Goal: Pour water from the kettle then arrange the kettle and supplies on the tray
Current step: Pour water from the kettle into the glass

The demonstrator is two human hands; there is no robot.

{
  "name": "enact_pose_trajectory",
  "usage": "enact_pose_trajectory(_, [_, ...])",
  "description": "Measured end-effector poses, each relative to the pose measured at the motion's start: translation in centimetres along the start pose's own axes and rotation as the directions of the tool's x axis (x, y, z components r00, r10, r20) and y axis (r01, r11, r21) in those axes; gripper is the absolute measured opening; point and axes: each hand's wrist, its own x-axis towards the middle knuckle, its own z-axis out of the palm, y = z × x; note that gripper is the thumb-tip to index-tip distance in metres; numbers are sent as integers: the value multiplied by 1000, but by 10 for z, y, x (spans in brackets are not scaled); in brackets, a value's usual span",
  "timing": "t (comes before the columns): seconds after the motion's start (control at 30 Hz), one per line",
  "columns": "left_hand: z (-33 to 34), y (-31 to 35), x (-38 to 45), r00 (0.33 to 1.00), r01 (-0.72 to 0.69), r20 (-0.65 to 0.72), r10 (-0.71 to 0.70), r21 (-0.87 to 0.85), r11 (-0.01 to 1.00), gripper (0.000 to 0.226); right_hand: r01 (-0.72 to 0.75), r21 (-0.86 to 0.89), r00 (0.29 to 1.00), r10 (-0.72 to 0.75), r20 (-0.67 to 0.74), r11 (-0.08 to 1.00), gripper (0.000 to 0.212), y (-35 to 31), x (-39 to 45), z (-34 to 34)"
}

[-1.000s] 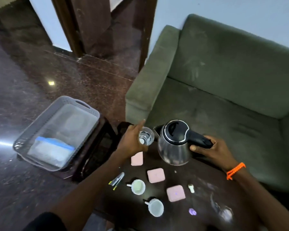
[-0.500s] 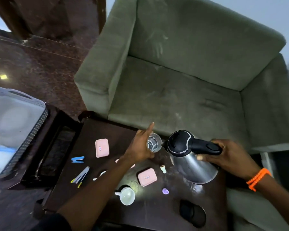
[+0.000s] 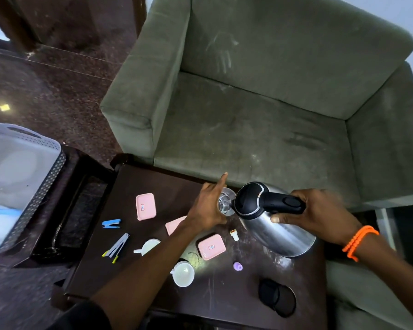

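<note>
- the right hand [image 3: 320, 215] is wrapped around the black handle of the steel kettle [image 3: 274, 225], which is tipped over with its lid end toward 9 o'clock, against the glass [image 3: 225, 203].
- the left hand [image 3: 209, 208] grips the glass from its 9 o'clock side, index finger sticking out straight toward 12 o'clock.
- glass and kettle are at the 12 to 1 o'clock edge of the dark table [image 3: 134, 253], just beside the green sofa [image 3: 260, 115].
- three pink boxes lie on the table: one [image 3: 145, 206] at 10 o'clock, one [image 3: 174, 225] partly under the left forearm, one [image 3: 211, 247] near the centre.
- two white cups [image 3: 183, 274] sit near the centre, one partly hidden by the arm.
- the grey tray [image 3: 41, 186] sits well apart at 9 o'clock, on a second dark table.
- an orange wristband [image 3: 358, 241] circles the right wrist.
</note>
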Motion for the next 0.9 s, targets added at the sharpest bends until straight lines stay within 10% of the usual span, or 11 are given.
enact_pose_trajectory(0.9, [20, -16, 12, 1000, 4, -30, -3, 18, 1000, 126, -8, -145, 999, 15, 42, 989, 54, 0, -23, -90])
